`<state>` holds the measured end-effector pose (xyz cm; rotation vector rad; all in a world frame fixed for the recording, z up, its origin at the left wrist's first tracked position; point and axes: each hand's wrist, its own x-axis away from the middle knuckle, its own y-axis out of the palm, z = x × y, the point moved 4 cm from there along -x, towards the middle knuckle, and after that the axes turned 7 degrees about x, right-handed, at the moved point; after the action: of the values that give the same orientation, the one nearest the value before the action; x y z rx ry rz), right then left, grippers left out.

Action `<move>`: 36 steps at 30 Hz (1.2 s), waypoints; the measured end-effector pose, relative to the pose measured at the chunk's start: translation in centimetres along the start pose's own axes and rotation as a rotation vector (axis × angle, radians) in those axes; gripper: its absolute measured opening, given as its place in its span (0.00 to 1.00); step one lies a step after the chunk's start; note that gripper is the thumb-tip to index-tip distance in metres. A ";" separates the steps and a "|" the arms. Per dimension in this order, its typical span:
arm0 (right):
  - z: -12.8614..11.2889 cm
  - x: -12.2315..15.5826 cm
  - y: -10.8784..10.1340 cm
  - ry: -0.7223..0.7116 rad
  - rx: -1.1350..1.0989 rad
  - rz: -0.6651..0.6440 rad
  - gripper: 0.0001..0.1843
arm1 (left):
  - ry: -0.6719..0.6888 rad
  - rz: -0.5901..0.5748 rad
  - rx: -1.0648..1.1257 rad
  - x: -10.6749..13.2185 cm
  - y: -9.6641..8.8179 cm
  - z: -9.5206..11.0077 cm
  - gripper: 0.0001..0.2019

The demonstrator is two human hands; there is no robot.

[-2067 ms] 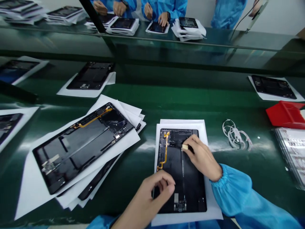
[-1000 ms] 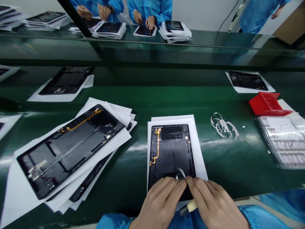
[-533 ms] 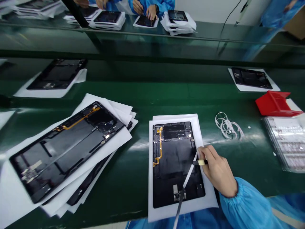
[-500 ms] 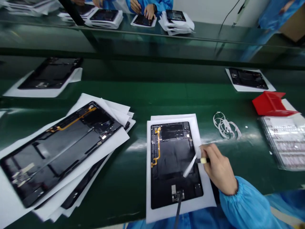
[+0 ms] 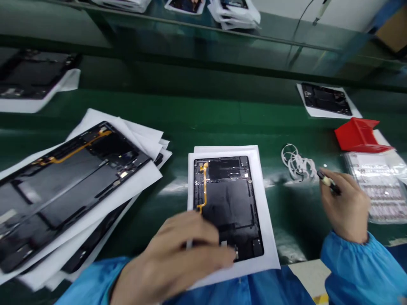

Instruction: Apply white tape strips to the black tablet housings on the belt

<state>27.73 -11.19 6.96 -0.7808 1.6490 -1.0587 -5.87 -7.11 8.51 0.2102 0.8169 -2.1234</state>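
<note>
A black tablet back housing (image 5: 227, 203) with an orange flex cable (image 5: 205, 186) lies on white sheets (image 5: 269, 250) in front of me. My left hand (image 5: 178, 250), blurred, reaches over its lower left part, fingers stretched out and thumb apart, and hides the lower left corner. I cannot tell whether it touches the housing. My right hand (image 5: 346, 203) is away to the right, closed on a short dark pen-like tool (image 5: 329, 182) with a cream band. Its tip points at a tangle of white strips (image 5: 299, 163) on the green table.
At left, more housings (image 5: 73, 178) lie stacked between white sheets. Others rest at the far left (image 5: 32, 76) and far right (image 5: 326, 99). A red bin (image 5: 359, 135) and a clear-wrapped pack of small parts (image 5: 378, 186) sit at right. A raised glass shelf (image 5: 206, 46) runs across the back.
My right hand moved right, from above the housing to beside the tangle, and the white strip no longer hangs from its tool. My left hand came into view over the housing. The view shifted.
</note>
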 end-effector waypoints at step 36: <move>-13.8 0.2 7.6 -0.121 -0.943 -0.516 0.04 | -0.094 -0.183 -0.412 6.9 7.5 -1.0 0.22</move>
<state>14.46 -4.48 1.77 -1.9169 1.8658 -0.4765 -4.71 -14.31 1.26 -0.1867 1.2309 -2.0575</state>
